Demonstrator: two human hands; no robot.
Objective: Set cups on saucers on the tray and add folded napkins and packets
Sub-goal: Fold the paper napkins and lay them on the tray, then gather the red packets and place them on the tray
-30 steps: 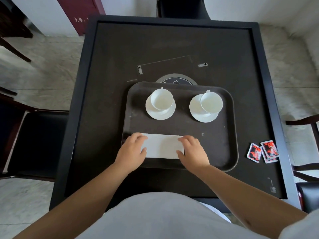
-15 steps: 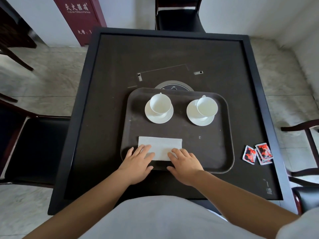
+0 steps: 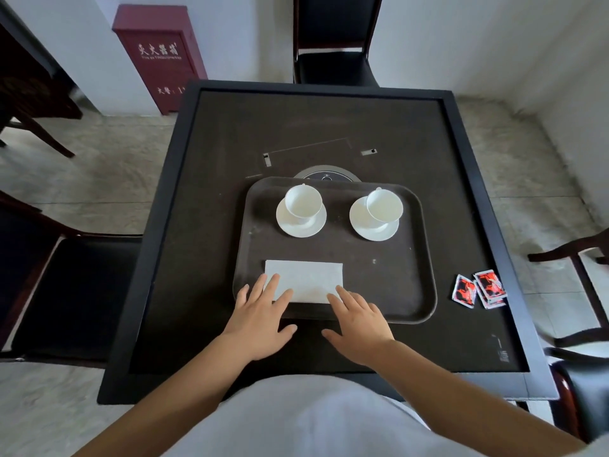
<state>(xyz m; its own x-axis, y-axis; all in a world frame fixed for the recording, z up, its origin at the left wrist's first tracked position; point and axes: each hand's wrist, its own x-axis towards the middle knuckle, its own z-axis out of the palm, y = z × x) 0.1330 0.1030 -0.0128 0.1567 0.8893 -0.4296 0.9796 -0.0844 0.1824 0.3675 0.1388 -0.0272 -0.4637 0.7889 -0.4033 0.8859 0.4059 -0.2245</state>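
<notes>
While the white folded paper napkin (image 3: 304, 281) lies flat on the near part of the dark brown plastic tray (image 3: 400, 288), it is best to press it with flat fingers along the near fold, so the crease is sharp and the sheet does not slide. Both the left hand (image 3: 258, 319) and the right hand (image 3: 357, 319) are spread wide and hold nothing (only their fingertips lie on the napkin's near edge). The red packets (image 3: 479, 289) lie well apart, beyond the right hand
</notes>
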